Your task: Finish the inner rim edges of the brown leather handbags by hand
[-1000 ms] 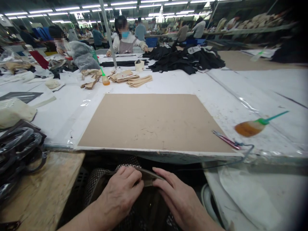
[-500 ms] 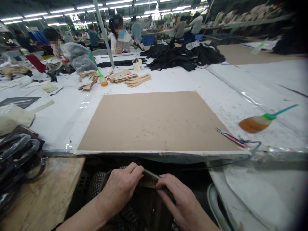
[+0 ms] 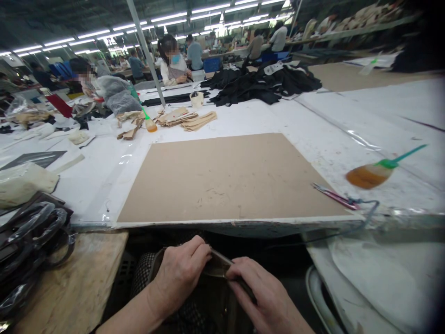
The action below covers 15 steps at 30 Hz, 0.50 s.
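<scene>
Low in front of the table edge, my left hand [image 3: 184, 273] is closed over the rim of a dark brown bag-like piece [image 3: 218, 265]. My right hand [image 3: 260, 290] pinches the same rim a little further right, thumb below and fingers above. A short stretch of the edge shows between the two hands. The body of the piece hangs down in shadow over my lap, and its shape is mostly hidden. Beyond the hands, a brown board [image 3: 215, 181] lies flat on the white table. Small pink-handled snips [image 3: 335, 197] on a cord rest at its right edge.
At right lies a squeeze bottle of amber liquid [image 3: 369, 176]; another bottle [image 3: 150, 125] stands further back. Plastic-wrapped dark straps [image 3: 34, 236] sit at left by a white block [image 3: 26, 183]. Tan strips [image 3: 198, 120] and black fabric [image 3: 264, 86] lie ahead. A co-worker [image 3: 174, 65] sits opposite.
The view has tilted and shifted slightly. Both my hands keep their hold on the rim, with only a small shift. The co-worker opposite has lowered a hand that was holding something dark.
</scene>
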Each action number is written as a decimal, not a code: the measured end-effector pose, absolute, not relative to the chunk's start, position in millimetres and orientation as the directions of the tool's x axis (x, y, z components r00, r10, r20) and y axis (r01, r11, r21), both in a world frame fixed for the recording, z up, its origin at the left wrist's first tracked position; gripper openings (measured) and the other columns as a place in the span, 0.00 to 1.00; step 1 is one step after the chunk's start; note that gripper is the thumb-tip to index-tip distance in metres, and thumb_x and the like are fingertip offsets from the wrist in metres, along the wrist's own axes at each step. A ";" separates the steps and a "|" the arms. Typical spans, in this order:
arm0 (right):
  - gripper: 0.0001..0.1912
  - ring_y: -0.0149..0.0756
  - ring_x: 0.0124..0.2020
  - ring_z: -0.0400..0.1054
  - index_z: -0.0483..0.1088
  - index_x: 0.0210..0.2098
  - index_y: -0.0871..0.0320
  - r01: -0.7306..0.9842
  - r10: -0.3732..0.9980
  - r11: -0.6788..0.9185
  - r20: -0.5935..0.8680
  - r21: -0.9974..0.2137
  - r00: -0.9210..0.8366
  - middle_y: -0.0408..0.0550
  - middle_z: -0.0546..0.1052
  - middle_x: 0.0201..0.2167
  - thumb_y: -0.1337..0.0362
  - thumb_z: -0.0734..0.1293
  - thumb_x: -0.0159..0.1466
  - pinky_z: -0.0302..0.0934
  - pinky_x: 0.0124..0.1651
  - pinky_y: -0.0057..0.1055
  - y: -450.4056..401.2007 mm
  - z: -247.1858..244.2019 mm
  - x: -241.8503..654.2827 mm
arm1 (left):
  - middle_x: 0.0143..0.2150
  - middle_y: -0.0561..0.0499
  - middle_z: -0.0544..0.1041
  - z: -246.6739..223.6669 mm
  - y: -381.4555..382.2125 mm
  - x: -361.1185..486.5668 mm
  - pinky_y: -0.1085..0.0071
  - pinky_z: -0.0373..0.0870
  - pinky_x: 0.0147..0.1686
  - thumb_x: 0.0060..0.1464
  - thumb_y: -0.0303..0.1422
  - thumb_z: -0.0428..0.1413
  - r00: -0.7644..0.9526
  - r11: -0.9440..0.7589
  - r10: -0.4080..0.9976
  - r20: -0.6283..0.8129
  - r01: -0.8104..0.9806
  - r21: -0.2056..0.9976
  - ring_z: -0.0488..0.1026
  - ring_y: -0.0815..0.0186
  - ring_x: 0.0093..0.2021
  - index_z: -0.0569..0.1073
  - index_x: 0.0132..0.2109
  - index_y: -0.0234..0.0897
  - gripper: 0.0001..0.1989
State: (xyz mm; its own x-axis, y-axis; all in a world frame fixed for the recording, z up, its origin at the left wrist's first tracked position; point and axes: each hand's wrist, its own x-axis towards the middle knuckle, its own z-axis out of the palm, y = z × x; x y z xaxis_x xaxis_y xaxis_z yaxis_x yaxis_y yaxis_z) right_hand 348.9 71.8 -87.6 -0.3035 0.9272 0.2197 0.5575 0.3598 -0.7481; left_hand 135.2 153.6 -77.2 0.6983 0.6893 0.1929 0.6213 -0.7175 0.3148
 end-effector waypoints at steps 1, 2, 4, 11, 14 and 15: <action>0.10 0.33 0.43 0.66 0.61 0.43 0.56 0.557 0.924 0.369 0.229 -0.744 -0.305 0.46 0.69 0.41 0.76 0.57 0.68 0.64 0.44 0.31 71.4 -88.1 348.8 | 0.37 0.52 0.73 -78.0 153.2 135.3 0.75 0.66 0.29 0.66 0.30 0.46 0.698 -0.718 0.688 0.198 0.617 0.321 0.72 0.70 0.33 0.70 0.42 0.39 0.08; 0.10 0.33 0.43 0.66 0.61 0.43 0.56 0.556 0.922 0.376 0.237 -0.741 -0.307 0.46 0.69 0.40 0.76 0.57 0.67 0.64 0.44 0.31 71.0 -88.5 348.5 | 0.37 0.52 0.73 -78.7 152.8 135.4 0.75 0.66 0.29 0.66 0.29 0.46 0.699 -0.720 0.686 0.200 0.613 0.327 0.72 0.70 0.33 0.70 0.43 0.39 0.08; 0.10 0.33 0.43 0.66 0.61 0.43 0.56 0.565 0.921 0.378 0.233 -0.733 -0.312 0.46 0.69 0.41 0.76 0.57 0.67 0.64 0.44 0.32 70.5 -89.0 347.7 | 0.37 0.52 0.73 -79.7 152.2 135.6 0.75 0.67 0.31 0.66 0.29 0.46 0.705 -0.726 0.679 0.204 0.603 0.331 0.72 0.70 0.34 0.70 0.43 0.39 0.08; 0.10 0.34 0.44 0.66 0.61 0.44 0.56 0.595 0.919 0.386 0.235 -0.705 -0.318 0.47 0.70 0.41 0.76 0.57 0.67 0.65 0.46 0.32 68.2 -86.7 347.0 | 0.36 0.53 0.71 -72.7 153.2 139.0 0.69 0.61 0.28 0.65 0.28 0.46 0.748 -0.748 0.649 0.138 0.596 0.292 0.69 0.68 0.32 0.69 0.39 0.39 0.08; 0.11 0.34 0.44 0.67 0.62 0.44 0.56 0.576 0.914 0.403 0.277 -0.712 -0.297 0.46 0.71 0.40 0.76 0.57 0.67 0.65 0.46 0.31 67.9 -86.9 347.1 | 0.35 0.53 0.71 -65.3 154.5 141.0 0.66 0.60 0.32 0.63 0.27 0.47 0.763 -0.762 0.637 0.112 0.600 0.246 0.67 0.65 0.34 0.67 0.37 0.38 0.07; 0.11 0.33 0.45 0.67 0.63 0.44 0.56 0.569 0.916 0.397 0.276 -0.720 -0.290 0.46 0.71 0.41 0.76 0.57 0.67 0.66 0.47 0.31 68.1 -87.1 347.0 | 0.34 0.52 0.70 -63.5 154.9 141.4 0.65 0.59 0.33 0.63 0.27 0.48 0.771 -0.773 0.626 0.116 0.592 0.228 0.66 0.64 0.35 0.67 0.36 0.38 0.07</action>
State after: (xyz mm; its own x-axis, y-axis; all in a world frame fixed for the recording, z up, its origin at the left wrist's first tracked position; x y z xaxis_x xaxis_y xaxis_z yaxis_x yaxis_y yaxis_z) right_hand 347.0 68.1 -87.1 -0.2902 0.9163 0.2761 0.5686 0.3972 -0.7203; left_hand 141.4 154.9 -63.5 0.7715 0.6255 0.1164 0.5922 -0.7728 0.2282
